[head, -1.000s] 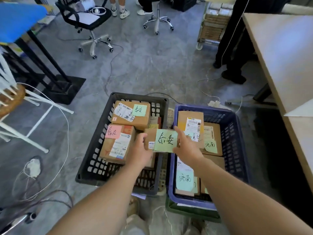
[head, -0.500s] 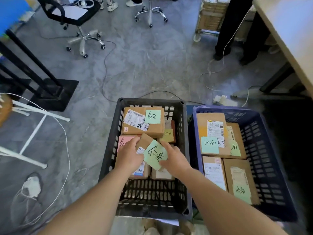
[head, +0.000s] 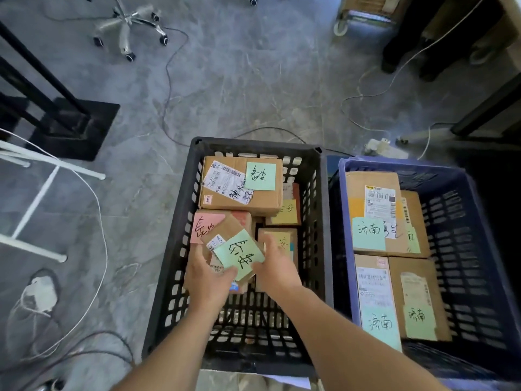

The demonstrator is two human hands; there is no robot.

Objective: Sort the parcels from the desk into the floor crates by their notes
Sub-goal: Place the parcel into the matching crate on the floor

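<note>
You are risking a slide here. The small brown cardboard parcel (head: 229,235) is sitting tilted across the boxes beneath it. If you let go unevenly, it is likely going to tip toward the bare crate floor at 6 o'clock and land with its note face down. Your left hand (head: 210,275) is gripping its 7 o'clock corner, and your right hand (head: 275,273) is pinching its 4 o'clock edge. Fingers from both are pressing on the pale green sticky note (head: 239,255), so pulling away carelessly could be peeling or creasing it. The parcel is also partly covering the pink-noted cardboard box (head: 207,225) at its 10 o'clock, hiding part of that note.

The parcel is lying inside the black slotted plastic crate (head: 174,249), in its middle, with the blue slotted plastic crate (head: 479,221) standing just beside at 3 o'clock. It is looking light, flat and rigid, with a white shipping label peeking out. Its handwriting seems to be matching the other notes in this crate.
</note>
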